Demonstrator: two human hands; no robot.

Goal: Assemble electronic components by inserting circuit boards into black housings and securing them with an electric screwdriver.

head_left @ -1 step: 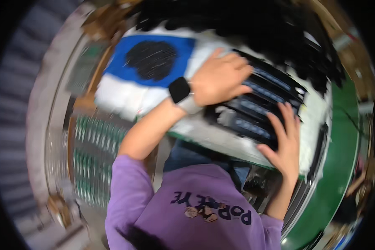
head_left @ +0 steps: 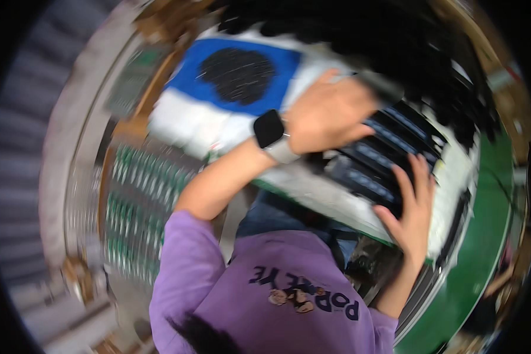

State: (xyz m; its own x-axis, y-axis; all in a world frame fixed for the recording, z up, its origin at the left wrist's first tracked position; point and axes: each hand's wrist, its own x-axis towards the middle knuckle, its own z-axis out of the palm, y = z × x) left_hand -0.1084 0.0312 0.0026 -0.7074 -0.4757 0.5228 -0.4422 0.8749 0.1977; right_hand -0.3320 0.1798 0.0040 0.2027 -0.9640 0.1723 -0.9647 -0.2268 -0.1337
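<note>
Several long black strip-like parts point(head_left: 367, 156) lie side by side on the pale covered work surface point(head_left: 304, 192). Over their far left end is my left hand point(head_left: 330, 115), smeared by motion, fingers bent and thumb stretched out. A blurred dark grey piece point(head_left: 384, 88) shows at its fingertips; I cannot make out its kind. My right hand point(head_left: 414, 209) is spread open, with fingertips at the right ends of the strips. Left of the strips, a dark rounded patch point(head_left: 239, 74) shows on a blue sheet point(head_left: 286, 79).
A big heap of black pieces point(head_left: 360, 35) covers the far side. On the left are rows of green-and-clear pieces point(head_left: 133, 218) and a cardboard box point(head_left: 165, 20). A green surface point(head_left: 484, 236) runs along the right, with another person's arm point(head_left: 501, 280) beyond it.
My left hand has shifted slightly right, and the grey piece now shows at its fingertips. My right hand stays spread at the strips. The whole view has shifted a little.
</note>
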